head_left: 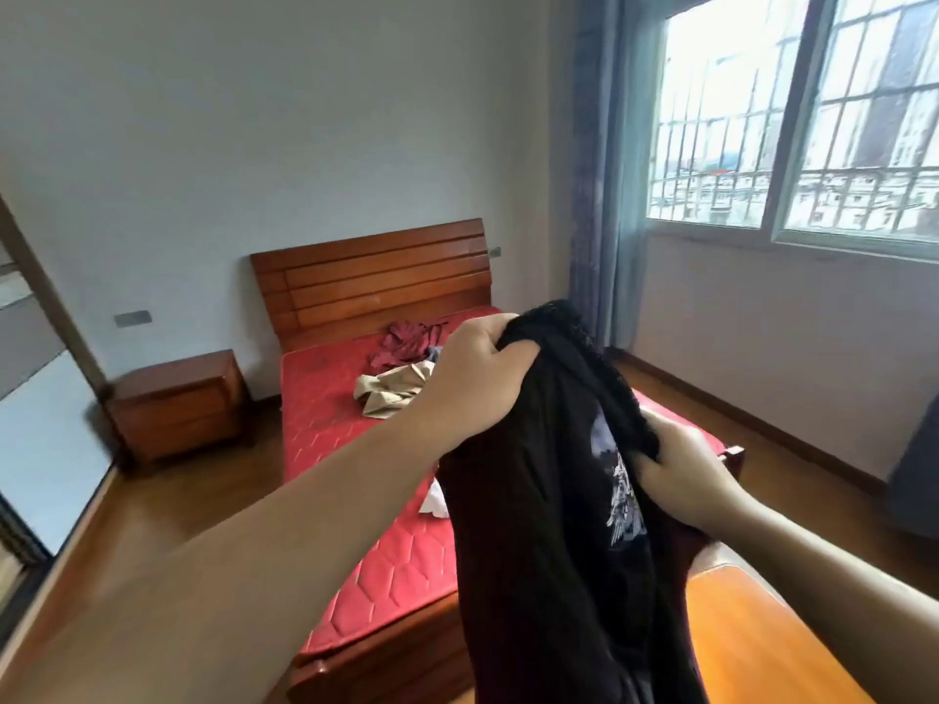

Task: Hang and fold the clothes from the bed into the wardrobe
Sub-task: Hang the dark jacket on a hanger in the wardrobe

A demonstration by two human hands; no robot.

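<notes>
A black garment (549, 525) with a white printed design hangs in front of me over the foot of the bed. My left hand (472, 373) grips its upper edge, raised high. Lower and to the right, my right hand (681, 475) pinches the same edge near the print. On the red mattress (325, 429) lie a beige garment (391, 391), a dark red garment (406, 340) nearer the headboard, and a bit of white cloth (434, 500) partly hidden behind the black one. The wardrobe's sliding door (35, 424) shows at the far left.
A wooden nightstand (178, 403) stands left of the bed. The wooden footboard (752, 627) is right below my right arm. A barred window (803, 119) with a blue curtain (599, 195) fills the right wall. Wooden floor runs along both sides of the bed.
</notes>
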